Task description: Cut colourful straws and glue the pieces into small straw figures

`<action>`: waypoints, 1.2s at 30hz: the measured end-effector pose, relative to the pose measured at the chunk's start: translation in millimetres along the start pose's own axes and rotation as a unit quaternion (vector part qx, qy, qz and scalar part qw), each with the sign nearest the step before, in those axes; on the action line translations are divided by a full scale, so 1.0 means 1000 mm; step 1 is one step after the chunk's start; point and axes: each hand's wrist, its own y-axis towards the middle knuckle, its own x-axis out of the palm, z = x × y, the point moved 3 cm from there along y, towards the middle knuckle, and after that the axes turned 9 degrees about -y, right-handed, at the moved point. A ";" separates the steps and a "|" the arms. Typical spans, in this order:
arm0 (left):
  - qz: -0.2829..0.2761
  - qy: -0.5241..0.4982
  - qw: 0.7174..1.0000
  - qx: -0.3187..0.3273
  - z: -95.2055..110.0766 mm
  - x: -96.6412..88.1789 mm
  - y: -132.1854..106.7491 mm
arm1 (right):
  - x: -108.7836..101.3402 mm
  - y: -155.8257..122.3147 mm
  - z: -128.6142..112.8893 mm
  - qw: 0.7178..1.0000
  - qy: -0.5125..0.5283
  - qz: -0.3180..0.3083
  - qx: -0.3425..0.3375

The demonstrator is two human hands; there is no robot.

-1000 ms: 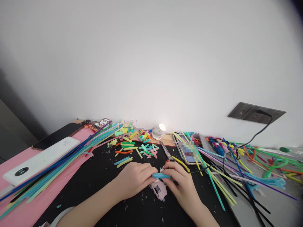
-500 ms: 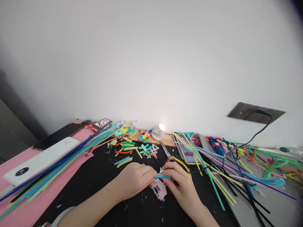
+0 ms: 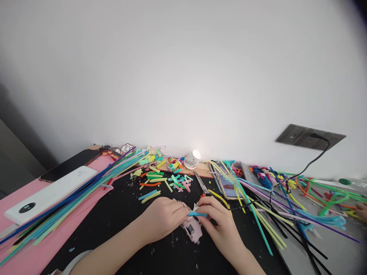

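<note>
My left hand [image 3: 163,217] and my right hand [image 3: 219,221] meet over the black mat [image 3: 120,214], both pinching a short blue pipe-cleaner piece [image 3: 197,214]. Right under that piece lies a small pink glue gun [image 3: 194,229], touching my fingers. Both hands have their fingers curled closed. Scissors [image 3: 201,183] lie just beyond my right hand.
Cut pipe-cleaner bits [image 3: 163,177] litter the mat's far side. Long pipe cleaners [image 3: 65,198] fan over the pink sheet at left, beside a white power bank [image 3: 48,194]. A phone [image 3: 228,183], a black cable [image 3: 298,175] and more pipe cleaners crowd the right. Another person's fingers [image 3: 361,211] show at the right edge.
The blue piece looks shorter between my fingers, and my hands have drawn slightly closer together. Another person's fingers have come into view at the right edge.
</note>
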 end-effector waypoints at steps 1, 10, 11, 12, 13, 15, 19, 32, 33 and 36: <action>0.000 0.003 1.000 0.001 0.000 0.000 0.000 | 0.000 0.000 0.000 1.000 -0.001 0.001 -0.001; 0.011 -0.002 1.000 -0.011 -0.002 0.000 -0.001 | 0.000 0.000 0.004 0.999 0.018 0.004 0.040; 0.013 0.000 1.000 -0.012 -0.002 -0.001 -0.001 | 0.000 -0.001 0.005 0.999 0.021 0.005 0.045; 0.015 0.001 1.000 -0.013 -0.002 -0.002 -0.001 | 0.000 -0.001 0.006 0.999 0.023 0.006 0.049; 0.016 0.000 1.000 -0.013 -0.002 -0.002 0.000 | 0.001 -0.002 0.007 0.998 0.023 0.006 0.053; 0.015 -0.004 1.000 -0.015 -0.002 -0.002 -0.001 | 0.002 -0.002 0.009 0.998 0.024 0.007 0.057; 0.011 -0.007 1.000 -0.021 -0.003 -0.001 -0.002 | 0.001 -0.001 0.009 0.998 0.025 0.016 0.054; 0.005 -0.017 0.999 -0.029 -0.002 -0.001 -0.001 | 0.001 -0.001 0.009 0.998 0.021 0.015 0.052; 0.004 -0.021 0.999 -0.032 -0.003 -0.001 -0.001 | 0.001 -0.001 0.009 0.998 0.020 0.015 0.051; -0.001 -0.031 0.999 -0.043 -0.003 -0.004 -0.001 | 0.001 -0.002 0.010 0.998 0.020 0.011 0.054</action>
